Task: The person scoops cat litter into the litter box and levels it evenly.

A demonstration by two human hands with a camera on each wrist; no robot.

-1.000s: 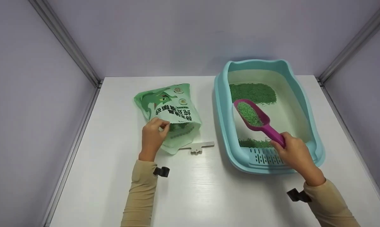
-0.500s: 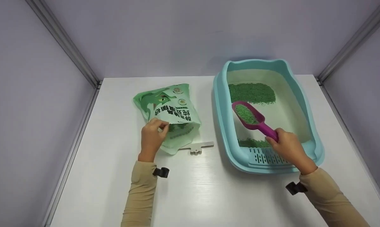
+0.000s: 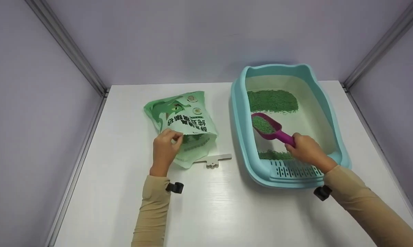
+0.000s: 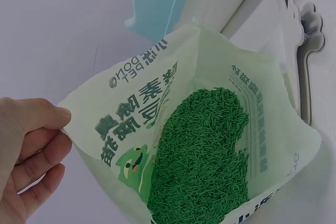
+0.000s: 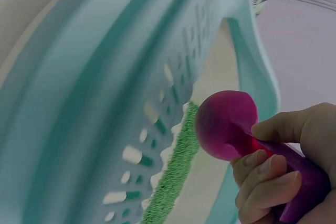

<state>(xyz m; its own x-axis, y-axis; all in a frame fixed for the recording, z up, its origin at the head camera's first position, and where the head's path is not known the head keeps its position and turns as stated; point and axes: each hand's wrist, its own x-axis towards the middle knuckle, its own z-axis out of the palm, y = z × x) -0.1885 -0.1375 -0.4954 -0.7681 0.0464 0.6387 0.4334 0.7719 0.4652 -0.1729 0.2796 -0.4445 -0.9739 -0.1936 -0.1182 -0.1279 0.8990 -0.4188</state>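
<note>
My left hand (image 3: 166,147) pinches the mouth edge of a green and white cat litter bag (image 3: 189,116) lying on the table. In the left wrist view the bag gapes, and green litter pellets (image 4: 205,156) show inside. My right hand (image 3: 306,148) grips the handle of a magenta scoop (image 3: 271,127), its bowl loaded with green pellets. The scoop is over the left side of a light blue litter box (image 3: 242,137). Inside the box, one patch of green pellets (image 3: 273,100) lies toward the back and another strip (image 3: 274,155) along the front.
A pale bag clip (image 3: 213,160) lies on the white table (image 3: 210,209) at the bag's front corner, between bag and box. The box's front has a slotted ledge (image 3: 295,170). Grey walls (image 3: 179,41) stand behind and on both sides.
My right hand has moved forward and a little left with the loaded scoop, bringing it nearer the box's left wall. The left hand keeps its pinch on the bag.
</note>
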